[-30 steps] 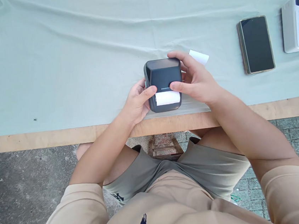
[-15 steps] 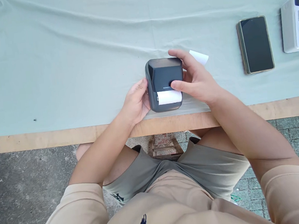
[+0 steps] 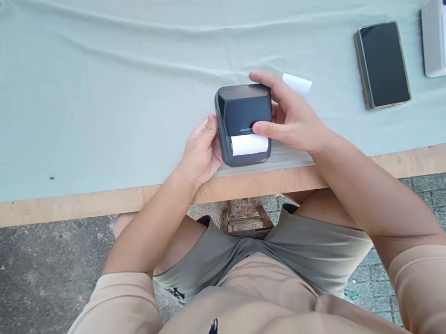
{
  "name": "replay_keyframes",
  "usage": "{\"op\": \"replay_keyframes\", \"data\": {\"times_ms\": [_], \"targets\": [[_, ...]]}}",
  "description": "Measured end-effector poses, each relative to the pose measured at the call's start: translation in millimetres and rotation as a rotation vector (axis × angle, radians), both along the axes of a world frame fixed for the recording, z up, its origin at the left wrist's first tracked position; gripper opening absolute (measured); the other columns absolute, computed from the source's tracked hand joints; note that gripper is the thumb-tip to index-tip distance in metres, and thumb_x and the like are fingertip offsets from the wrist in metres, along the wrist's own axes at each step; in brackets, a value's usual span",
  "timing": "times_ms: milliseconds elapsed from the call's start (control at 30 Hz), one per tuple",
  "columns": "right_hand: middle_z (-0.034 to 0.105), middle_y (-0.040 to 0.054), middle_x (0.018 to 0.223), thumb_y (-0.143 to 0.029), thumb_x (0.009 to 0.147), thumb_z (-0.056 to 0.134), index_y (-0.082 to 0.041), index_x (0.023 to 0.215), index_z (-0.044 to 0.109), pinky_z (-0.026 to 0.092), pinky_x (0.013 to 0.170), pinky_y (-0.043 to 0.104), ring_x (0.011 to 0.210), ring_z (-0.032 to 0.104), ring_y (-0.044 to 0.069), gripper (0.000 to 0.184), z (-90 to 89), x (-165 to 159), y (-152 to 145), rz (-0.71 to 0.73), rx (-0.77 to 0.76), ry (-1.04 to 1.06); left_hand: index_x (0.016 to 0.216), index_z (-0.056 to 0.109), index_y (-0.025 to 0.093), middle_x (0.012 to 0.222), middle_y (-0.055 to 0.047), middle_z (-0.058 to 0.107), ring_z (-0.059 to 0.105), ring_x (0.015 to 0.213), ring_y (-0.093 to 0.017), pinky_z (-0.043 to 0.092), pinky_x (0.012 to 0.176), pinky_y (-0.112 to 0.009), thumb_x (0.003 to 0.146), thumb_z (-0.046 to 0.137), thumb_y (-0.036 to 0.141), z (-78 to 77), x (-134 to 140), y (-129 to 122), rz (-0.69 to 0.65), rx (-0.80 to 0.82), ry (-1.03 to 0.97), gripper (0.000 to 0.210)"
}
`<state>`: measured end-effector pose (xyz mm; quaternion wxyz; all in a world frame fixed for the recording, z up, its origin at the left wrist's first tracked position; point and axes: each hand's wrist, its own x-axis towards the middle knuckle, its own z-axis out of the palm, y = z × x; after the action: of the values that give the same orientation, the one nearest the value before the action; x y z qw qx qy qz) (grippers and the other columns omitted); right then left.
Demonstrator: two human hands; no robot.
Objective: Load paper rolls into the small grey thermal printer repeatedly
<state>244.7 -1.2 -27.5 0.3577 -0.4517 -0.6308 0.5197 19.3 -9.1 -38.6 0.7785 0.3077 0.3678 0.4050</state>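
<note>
A dark label printer (image 3: pixel 243 113) with NIIMBOT lettering is held between my hands, near the front edge of the table. White label paper (image 3: pixel 250 144) sticks out of the slot on its near side. My left hand (image 3: pixel 204 150) grips the printer's left side, the thumb along its edge and the other fingers mostly hidden. From the right, my right hand (image 3: pixel 290 115) clasps it, thumb on the front by the lettering and index finger at the top right corner. Just beyond that hand lies a white strip of paper (image 3: pixel 297 83), partly covered by the hand.
A smartphone (image 3: pixel 385 65) with a dark screen lies to the right on the pale green cloth (image 3: pixel 101 110). At the far right stands a white box-shaped device (image 3: pixel 433 36) with a blue-lettered label, cut off by the frame. The table's bare wooden edge (image 3: pixel 71 207) runs in front of me.
The printer has shifted very slightly left in view together with both hands. The grip on it looks the same.
</note>
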Motion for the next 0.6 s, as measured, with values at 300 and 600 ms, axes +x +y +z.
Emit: {"op": "replay_keyframes", "data": {"times_ms": [300, 600], "targets": [[0.058, 0.0041, 0.155, -0.080, 0.079, 0.081, -0.041, 0.161, 0.049, 0.069, 0.087, 0.037, 0.108, 0.073, 0.024, 0.096, -0.9, -1.0, -1.9, -0.008, 0.039, -0.027, 0.106, 0.073, 0.021, 0.111, -0.007, 0.086, 0.076, 0.132, -0.033, 0.069, 0.105, -0.045, 0.088, 0.081, 0.061, 1.4, 1.6, -0.3, 0.030, -0.005, 0.007, 0.045], [0.049, 0.0088, 0.164, -0.072, 0.074, 0.090, -0.036, 0.165, 0.044, 0.068, 0.096, 0.038, 0.123, 0.069, 0.027, 0.109, 1.1, 5.9, -0.9, 0.062, 0.095, -0.043, 0.097, 0.071, 0.020, 0.107, -0.007, 0.086, 0.075, 0.133, -0.035, 0.069, 0.105, -0.046, 0.084, 0.085, 0.063, 2.9, 2.4, -0.3, 0.029, -0.009, 0.019, 0.047]]}}
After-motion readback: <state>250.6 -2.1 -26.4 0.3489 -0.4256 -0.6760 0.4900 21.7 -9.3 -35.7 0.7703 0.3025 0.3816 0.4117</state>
